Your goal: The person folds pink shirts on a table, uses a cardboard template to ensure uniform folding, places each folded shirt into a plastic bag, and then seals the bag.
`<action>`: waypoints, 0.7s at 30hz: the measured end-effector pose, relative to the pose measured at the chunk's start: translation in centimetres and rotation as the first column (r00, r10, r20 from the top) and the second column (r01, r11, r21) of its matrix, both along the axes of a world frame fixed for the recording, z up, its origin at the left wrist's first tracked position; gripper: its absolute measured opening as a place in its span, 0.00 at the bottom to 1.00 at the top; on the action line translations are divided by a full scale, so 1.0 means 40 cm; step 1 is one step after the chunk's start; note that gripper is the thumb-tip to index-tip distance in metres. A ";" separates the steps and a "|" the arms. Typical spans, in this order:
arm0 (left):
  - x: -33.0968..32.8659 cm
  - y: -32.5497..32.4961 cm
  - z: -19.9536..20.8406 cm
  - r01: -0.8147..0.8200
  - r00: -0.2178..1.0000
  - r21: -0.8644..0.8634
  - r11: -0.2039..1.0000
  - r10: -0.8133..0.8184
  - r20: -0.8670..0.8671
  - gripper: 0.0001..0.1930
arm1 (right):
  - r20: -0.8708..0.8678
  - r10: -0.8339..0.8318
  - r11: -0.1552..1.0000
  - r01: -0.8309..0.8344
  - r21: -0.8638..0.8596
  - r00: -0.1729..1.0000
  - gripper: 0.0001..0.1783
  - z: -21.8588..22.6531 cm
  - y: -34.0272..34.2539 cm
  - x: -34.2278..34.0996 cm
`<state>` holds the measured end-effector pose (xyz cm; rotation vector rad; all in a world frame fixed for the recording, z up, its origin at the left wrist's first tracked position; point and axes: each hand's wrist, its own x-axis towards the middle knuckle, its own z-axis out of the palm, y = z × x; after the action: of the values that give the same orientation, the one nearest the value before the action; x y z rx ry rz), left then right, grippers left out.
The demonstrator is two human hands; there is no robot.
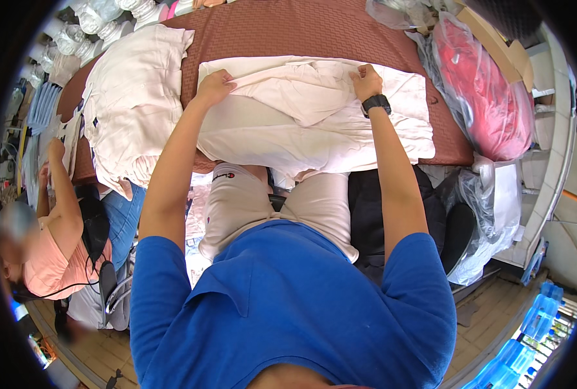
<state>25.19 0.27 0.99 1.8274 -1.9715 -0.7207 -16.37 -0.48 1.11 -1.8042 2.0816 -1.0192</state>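
A cream garment (262, 133) lies spread across the brown table cover (288, 29) in front of me, and its near edge hangs toward my lap. Part of it is folded over along the far side, with loose wrinkles in the middle. My left hand (217, 86) pinches the folded cloth near its far left corner. At the far right, my right hand (367, 83) has its fingers closed on the same fold; a black watch sits on that wrist. To the left of the garment rests a thick pile of cream garments (136, 97).
Clear plastic bags with red contents (480, 91) and a cardboard box (502, 48) stand at the right. Wrapped white goods (74, 35) line the far left. A co-worker in a pink top (68, 253) sits at my left. Blue water bottles (515, 353) are at lower right.
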 end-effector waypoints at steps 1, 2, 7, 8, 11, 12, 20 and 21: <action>-0.005 0.009 0.006 -0.012 1.000 0.003 1.000 0.012 0.008 0.12 | -0.100 -0.002 1.000 0.000 -0.018 0.995 0.24 -0.010 0.007 0.001; -0.005 0.017 0.006 0.010 0.998 -0.069 0.998 -0.015 -0.066 0.13 | -0.158 -0.014 0.995 -0.002 -0.098 0.987 0.24 -0.015 0.013 -0.004; 0.025 0.214 0.089 -0.100 0.978 -0.378 0.920 0.022 -0.205 0.14 | -0.016 0.304 0.952 -0.304 0.023 0.952 0.13 0.094 0.215 0.014; 0.055 0.271 0.093 -0.088 0.979 -0.375 0.923 0.011 -0.203 0.14 | 0.077 0.383 0.896 -0.390 0.214 0.921 0.16 0.140 0.303 0.026; 0.128 0.396 0.072 -0.050 0.929 -0.246 0.968 -0.046 -0.367 0.16 | 0.623 0.213 0.528 -0.625 0.575 0.753 0.16 0.066 0.511 0.019; 0.140 0.425 0.063 -0.038 0.892 -0.184 0.982 -0.049 -0.449 0.17 | 0.638 0.193 0.457 -0.644 0.613 0.745 0.15 0.037 0.571 0.042; 0.135 0.476 0.049 0.241 0.961 -0.260 0.935 -0.268 -0.072 0.25 | 0.215 0.742 0.598 -0.772 0.216 0.635 0.18 -0.185 0.660 0.361; 0.137 0.472 0.047 0.240 0.959 -0.259 0.935 -0.270 -0.086 0.24 | 0.254 0.743 0.576 -0.785 0.229 0.619 0.19 -0.195 0.652 0.381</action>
<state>30.68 19.14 2.85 1.3687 -2.1339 -0.6098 -1.12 25.61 -6.69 -2.0553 1.0440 -0.4789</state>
